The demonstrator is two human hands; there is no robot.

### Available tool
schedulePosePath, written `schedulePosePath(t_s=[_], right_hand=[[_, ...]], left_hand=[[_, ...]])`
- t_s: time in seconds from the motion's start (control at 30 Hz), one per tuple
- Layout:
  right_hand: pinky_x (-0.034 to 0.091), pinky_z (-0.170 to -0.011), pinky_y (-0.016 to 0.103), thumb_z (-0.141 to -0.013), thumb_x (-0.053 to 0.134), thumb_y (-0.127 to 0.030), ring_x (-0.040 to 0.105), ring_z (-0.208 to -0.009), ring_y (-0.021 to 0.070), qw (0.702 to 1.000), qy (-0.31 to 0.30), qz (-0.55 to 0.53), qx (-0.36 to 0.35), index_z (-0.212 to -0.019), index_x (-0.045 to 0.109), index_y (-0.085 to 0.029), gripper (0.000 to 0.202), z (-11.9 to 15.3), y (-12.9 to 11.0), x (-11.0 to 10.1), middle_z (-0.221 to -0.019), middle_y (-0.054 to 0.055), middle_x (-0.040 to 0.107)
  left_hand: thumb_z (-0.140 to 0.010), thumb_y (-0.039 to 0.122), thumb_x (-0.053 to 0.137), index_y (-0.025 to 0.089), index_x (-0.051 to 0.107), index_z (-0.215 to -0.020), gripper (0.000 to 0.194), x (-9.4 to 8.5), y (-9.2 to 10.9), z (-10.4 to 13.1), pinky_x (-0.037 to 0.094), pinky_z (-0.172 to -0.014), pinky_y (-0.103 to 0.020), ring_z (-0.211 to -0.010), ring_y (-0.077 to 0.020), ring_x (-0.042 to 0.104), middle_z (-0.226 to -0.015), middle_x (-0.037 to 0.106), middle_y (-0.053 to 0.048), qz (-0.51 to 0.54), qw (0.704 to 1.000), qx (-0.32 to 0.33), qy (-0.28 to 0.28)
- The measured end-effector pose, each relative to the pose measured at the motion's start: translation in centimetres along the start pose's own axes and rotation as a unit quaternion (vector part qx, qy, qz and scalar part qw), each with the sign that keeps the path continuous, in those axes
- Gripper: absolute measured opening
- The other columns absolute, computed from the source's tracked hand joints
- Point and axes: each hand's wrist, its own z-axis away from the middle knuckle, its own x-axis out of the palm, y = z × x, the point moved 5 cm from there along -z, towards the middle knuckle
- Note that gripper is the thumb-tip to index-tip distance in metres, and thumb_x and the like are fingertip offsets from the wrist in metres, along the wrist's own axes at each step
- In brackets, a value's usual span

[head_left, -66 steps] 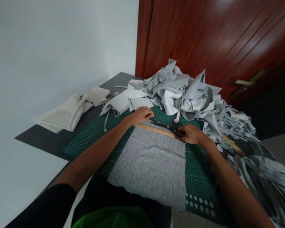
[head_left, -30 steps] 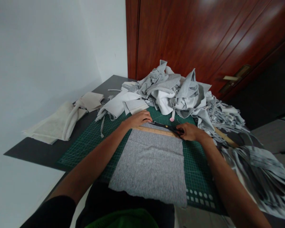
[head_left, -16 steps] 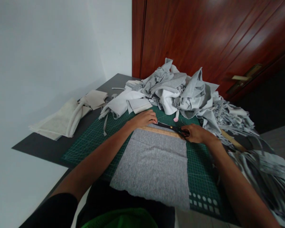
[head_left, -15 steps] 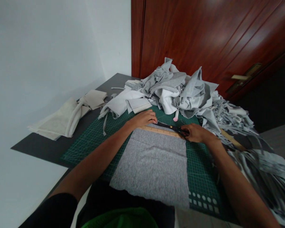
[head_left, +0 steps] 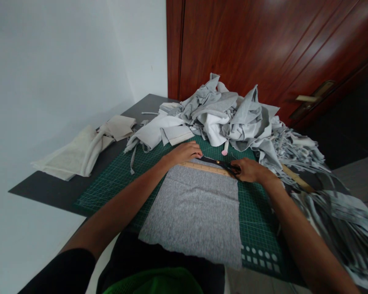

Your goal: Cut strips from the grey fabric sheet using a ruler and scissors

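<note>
Grey cloth (head_left: 191,220)'s on the green mat (head_left: 254,220), scissors (head_left: 218,162) gripped by the closed right hand (head_left: 245,169) around the cloth's 1 o'clock, and the half-curled left hand (head_left: 185,152) (hold can't be told)'s been nudged nearer the blades at 12, probably steadying that edge.

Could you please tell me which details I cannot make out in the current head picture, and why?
All in the head view:
Black scissors: blade tips seem hidden by the left hand; handles are partly hidden by the right hand.
Wooden ruler: left end seems covered by the left hand; markings are too small to read.
Fabric stack: blurred and cut off by the right edge.
</note>
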Motion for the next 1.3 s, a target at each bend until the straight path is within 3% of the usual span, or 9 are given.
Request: schedulePosePath(t_s=[0.27, 0.53, 0.77, 1.3], right_hand=[[0.027, -0.060, 0.031, -0.085, 0.067, -0.033, 0.057, -0.065, 0.0187, 1.000, -0.005, 0.003, 0.001, -0.077, 0.059, -0.022, 0.015, 0.0, -0.2, -0.1, -0.073, 0.005, 0.068], [0.027, -0.060, 0.031, -0.082, 0.066, -0.027, 0.054, -0.063, 0.0172, 1.000, -0.001, 0.013, 0.000, -0.077, 0.058, -0.022, 0.011, 0.1, -0.4, -0.3, -0.071, 0.003, 0.065], [0.026, -0.061, 0.031, -0.078, 0.066, -0.024, 0.054, -0.066, 0.0177, 1.000, 0.002, -0.005, -0.006, -0.073, 0.054, -0.023, 0.013, 0.1, -0.8, -0.5, -0.071, 0.002, 0.064], [0.025, -0.061, 0.031, -0.087, 0.065, -0.037, 0.049, -0.061, 0.0155, 0.999, 0.021, -0.022, -0.031, -0.072, 0.055, -0.022, 0.023, -0.2, -1.2, -0.3, -0.067, 0.001, 0.062]], left_hand=[[-0.106, 0.025, 0.063, 0.019, 0.073, -0.089, 0.020, 0.6, 1.1, -0.8, 0.046, -0.087, -0.033, -0.098, -0.0224, 0.059, -0.092, 0.070, -0.006, -0.032, 0.999, -0.022, -0.006], [-0.108, 0.022, 0.056, 0.018, 0.070, -0.097, 0.018, 0.3, 1.2, -0.8, 0.046, -0.084, -0.031, -0.095, -0.0198, 0.062, -0.095, 0.068, -0.006, -0.033, 0.997, -0.062, 0.021], [-0.106, 0.024, 0.061, 0.020, 0.071, -0.090, 0.019, 0.0, 1.7, -0.9, 0.047, -0.091, -0.035, -0.098, -0.0220, 0.061, -0.093, 0.071, -0.005, -0.020, 0.999, -0.018, 0.027], [-0.106, 0.023, 0.061, 0.020, 0.074, -0.094, 0.018, 0.4, 1.6, -1.1, 0.044, -0.096, -0.037, -0.103, -0.0233, 0.062, -0.097, 0.076, -0.005, -0.045, 0.998, -0.035, 0.010]])
